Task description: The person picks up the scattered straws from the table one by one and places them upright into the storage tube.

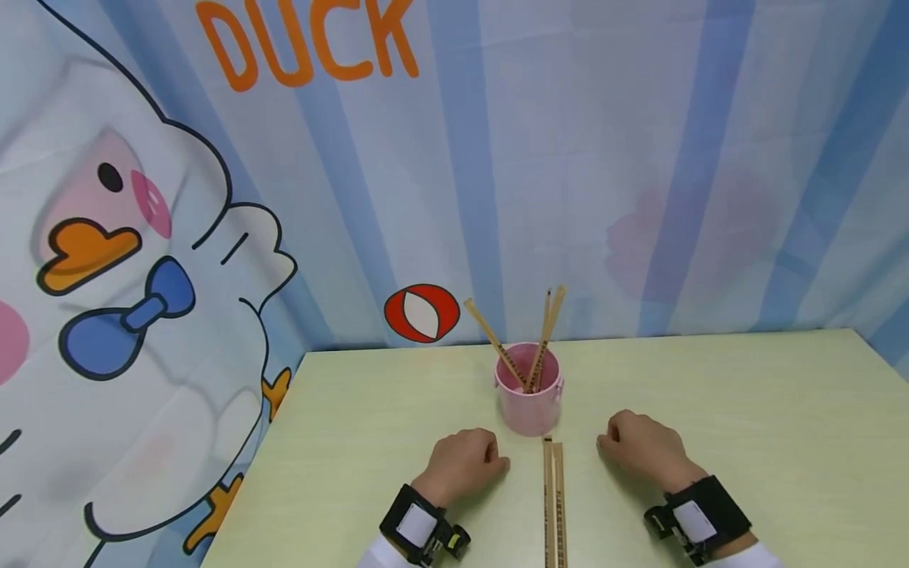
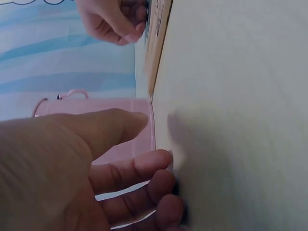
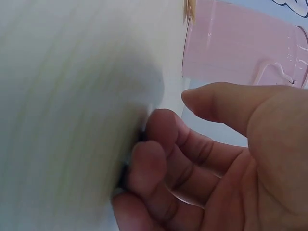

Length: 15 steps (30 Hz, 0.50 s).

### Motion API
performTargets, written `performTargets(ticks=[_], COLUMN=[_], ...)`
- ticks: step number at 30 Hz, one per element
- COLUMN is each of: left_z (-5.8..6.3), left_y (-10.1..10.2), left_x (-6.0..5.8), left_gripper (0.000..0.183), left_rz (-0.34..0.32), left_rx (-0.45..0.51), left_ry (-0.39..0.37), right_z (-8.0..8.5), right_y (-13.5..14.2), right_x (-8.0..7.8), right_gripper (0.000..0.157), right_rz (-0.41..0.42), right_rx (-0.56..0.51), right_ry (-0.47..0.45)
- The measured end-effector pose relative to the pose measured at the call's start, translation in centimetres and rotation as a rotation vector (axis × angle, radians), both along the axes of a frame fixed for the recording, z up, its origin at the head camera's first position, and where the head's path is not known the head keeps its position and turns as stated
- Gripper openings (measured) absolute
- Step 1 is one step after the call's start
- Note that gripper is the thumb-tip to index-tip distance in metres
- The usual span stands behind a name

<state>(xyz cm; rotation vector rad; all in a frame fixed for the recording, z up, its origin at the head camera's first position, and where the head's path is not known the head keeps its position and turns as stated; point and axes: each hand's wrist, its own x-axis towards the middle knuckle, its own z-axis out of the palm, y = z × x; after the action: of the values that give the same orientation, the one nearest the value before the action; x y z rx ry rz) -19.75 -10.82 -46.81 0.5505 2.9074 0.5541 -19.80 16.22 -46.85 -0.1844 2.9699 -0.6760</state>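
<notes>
Fingers (image 2: 153, 163) flank two tan sticks (image 1: 559, 505).

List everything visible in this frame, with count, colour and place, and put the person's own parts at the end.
Bucket: one, pink, toward the table's far edge.
Sticks in the bucket: at least three, light brown with dark marks, leaning; overlap hides the exact count.
Sticks on the table: two, light brown, side by side between the hands.
Table: one, pale yellow, under everything.
Backdrop: one, blue and pale stripes, behind the table.
Printed bird: one, mostly white, backdrop's left.
Lettering: "DUCK", orange, backdrop's top.
Printed ball: one, red and white, low on the backdrop.
Wrist cameras: two, black, one per wrist.
Sleeves: two, white, bottom edge.
Left hand: one, left of the table sticks.
Right hand: one, right of them.
</notes>
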Motion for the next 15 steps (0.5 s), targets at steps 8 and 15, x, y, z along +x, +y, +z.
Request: performTargets(ticks=[8, 15], left_z=[-0.3, -0.7], left_y=[2.0, 3.9], left_x=[0.9, 1.8], left_gripper=[0.014, 0.018], left_rz=[-0.148, -0.203], left_rx=[0.044, -0.012], left_ry=[-0.099, -0.085], right_z=[-0.1, -0.1], right_y=[-0.1, 0.2], right_x=[0.0, 0.0], right_gripper=[0.030, 0.028], right_rz=[-0.001, -0.010], right_rx=[-0.014, -0.001], right_ry=[0.012, 0.006])
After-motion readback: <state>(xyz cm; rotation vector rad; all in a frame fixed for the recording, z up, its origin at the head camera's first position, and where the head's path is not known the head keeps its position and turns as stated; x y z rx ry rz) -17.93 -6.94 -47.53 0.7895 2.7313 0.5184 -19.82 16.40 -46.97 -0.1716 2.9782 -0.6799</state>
